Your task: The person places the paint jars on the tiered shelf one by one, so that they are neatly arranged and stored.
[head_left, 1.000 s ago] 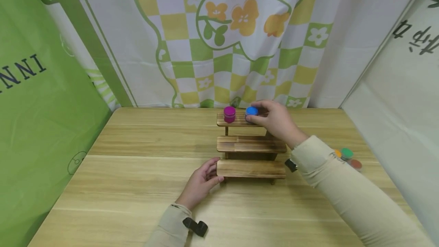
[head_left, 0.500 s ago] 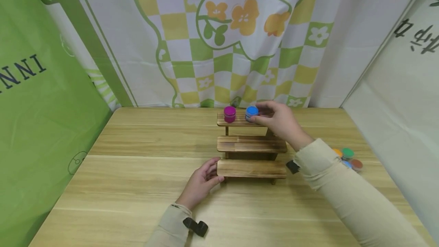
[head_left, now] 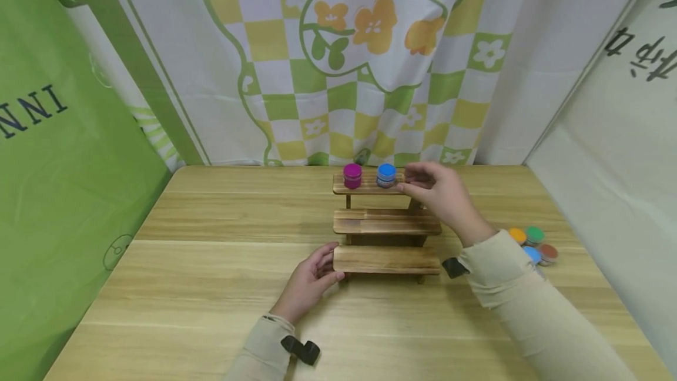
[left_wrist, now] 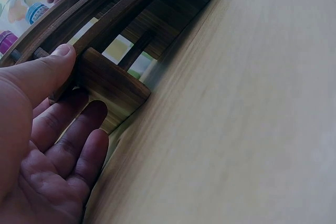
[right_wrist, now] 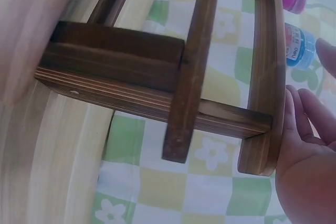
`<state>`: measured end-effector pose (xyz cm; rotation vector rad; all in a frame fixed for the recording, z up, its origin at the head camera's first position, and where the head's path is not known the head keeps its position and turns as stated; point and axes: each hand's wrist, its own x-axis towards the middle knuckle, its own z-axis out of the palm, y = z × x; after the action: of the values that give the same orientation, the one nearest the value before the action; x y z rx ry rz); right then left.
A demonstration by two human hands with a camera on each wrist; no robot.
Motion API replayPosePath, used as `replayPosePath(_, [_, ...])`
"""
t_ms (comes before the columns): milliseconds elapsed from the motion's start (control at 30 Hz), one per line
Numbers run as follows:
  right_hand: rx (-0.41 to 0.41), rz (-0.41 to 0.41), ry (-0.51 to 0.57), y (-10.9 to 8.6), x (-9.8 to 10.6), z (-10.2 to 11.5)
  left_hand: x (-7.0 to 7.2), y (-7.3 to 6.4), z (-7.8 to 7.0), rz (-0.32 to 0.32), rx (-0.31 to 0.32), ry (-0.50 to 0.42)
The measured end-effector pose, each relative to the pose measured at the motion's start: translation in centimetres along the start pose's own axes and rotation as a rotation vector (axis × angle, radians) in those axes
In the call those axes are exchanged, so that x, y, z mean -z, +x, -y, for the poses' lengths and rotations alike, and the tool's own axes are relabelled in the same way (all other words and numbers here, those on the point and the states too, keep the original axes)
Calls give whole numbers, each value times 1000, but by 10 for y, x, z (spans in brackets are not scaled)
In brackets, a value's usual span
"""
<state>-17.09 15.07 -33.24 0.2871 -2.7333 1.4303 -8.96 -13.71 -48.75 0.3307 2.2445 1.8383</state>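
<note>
Blue jar (head_left: 386, 176) stands on the top tier (head_left: 368, 183), just beside your right hand (head_left: 444, 194), thumb and fingers apart; your left hand (head_left: 308, 284) grips the wooden stand (head_left: 388, 222) by its bottom tier (head_left: 386, 259). Farther left stands a magenta jar (head_left: 352, 176).

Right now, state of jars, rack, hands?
Wooden rack: standing on the table
Purple jar: upright, capped, top shelf
Blue jar: upright, capped, top shelf
Orange jar: upright, on table
Green jar: upright, on table
Brown jar: upright, on table
Light blue jar: upright, partly hidden
Left hand: grips the rack
Right hand: open, holding nothing
</note>
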Motion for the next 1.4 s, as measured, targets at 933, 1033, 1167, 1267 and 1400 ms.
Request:
replayPosePath(933, [67, -97, 104, -42, 3, -9, 0, 1, 0, 10, 1, -13])
replayPosePath(1033, [73, -105, 129, -46, 4, -11, 1, 1, -1, 6, 4, -13])
replayPosePath(1167, [67, -105, 156, -53, 6, -15, 1, 1, 0, 6, -1, -13])
replayPosePath(1267, [48, -100, 156, -58, 9, -17, 1, 1, 1, 11, -5, -17])
replayPosePath(1400, [32, -91, 158, -65, 13, -20, 0, 2, 2, 14, -4, -19])
